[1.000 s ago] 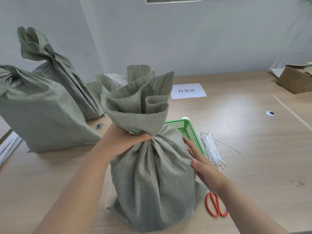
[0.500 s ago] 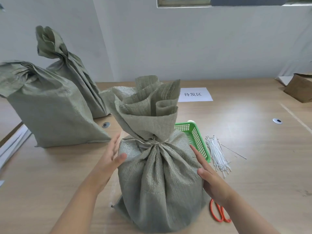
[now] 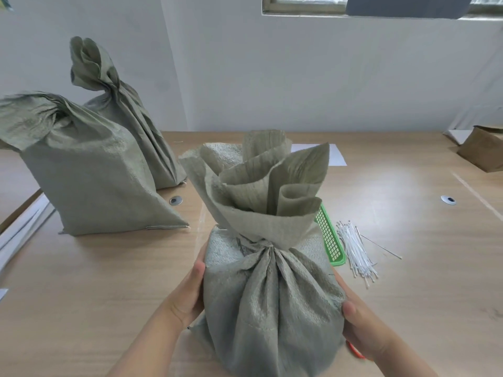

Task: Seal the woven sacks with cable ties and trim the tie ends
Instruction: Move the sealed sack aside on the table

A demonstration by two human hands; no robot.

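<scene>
While sack (image 3: pixel 269 303) upright — hands (image 3: pixel 187 297) (image 3: pixel 364 327) flat alongside

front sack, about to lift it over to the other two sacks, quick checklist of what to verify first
1. Front sack neck gathered shut: ok.
2. Cable tie end trimmed: cannot tell, the folded top hides it.
3. Left hand pressed on the sack's side: ok.
4. Right hand pressed on the opposite side: ok.
5. Scissors away from the base: not ok, their orange handle shows beside the right hand.
6. Green basket free of the sack: cannot tell.
</scene>
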